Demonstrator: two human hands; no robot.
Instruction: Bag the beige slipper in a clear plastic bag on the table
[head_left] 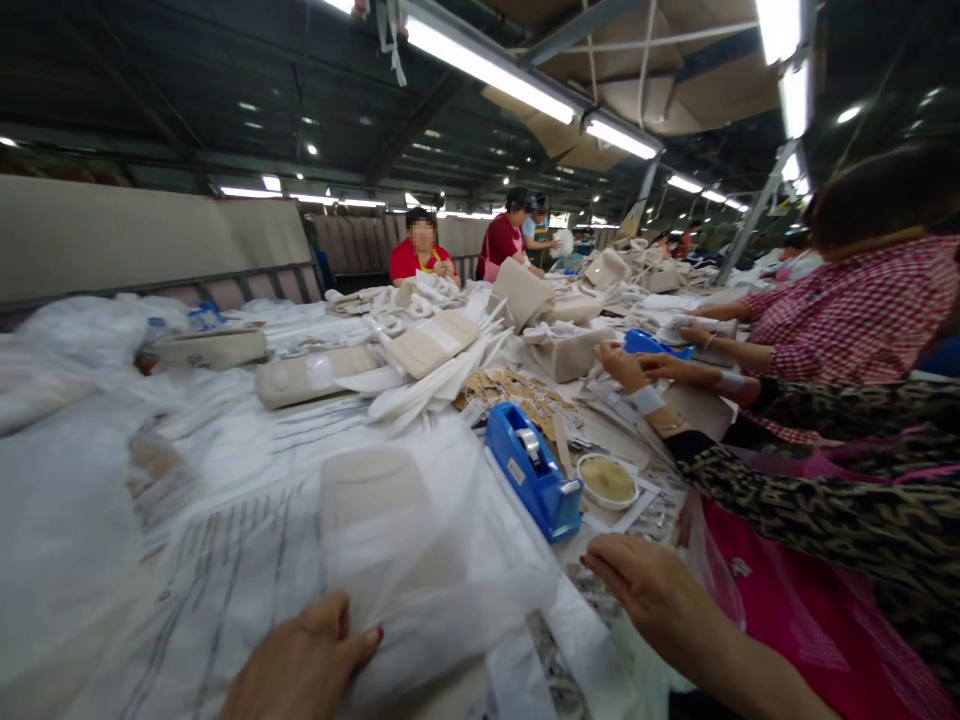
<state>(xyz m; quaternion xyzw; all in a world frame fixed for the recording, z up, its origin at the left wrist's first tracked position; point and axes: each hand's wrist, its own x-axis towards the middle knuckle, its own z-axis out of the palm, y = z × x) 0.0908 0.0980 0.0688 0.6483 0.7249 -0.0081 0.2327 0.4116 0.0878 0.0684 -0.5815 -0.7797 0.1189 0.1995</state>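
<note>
At the lower left, my left hand [300, 655] is pinched on the edge of a translucent plastic bag [457, 610]. Inside the bag lies a flat beige piece [375, 510], seen through the film. My right hand [645, 585] is at the lower right, its fingers pressed together just below a blue tape dispenser [532, 475]. Whether something thin is between those fingertips is too small to tell. A round white dish with a yellowish pad [607, 480] sits right of the dispenser.
Beige items [435, 343] and brown tags [517, 395] are piled ahead. White plastic sheets [210, 450] spread across the left. A person in patterned sleeves [787, 500] works close on the right, hands beside another blue dispenser [652, 343].
</note>
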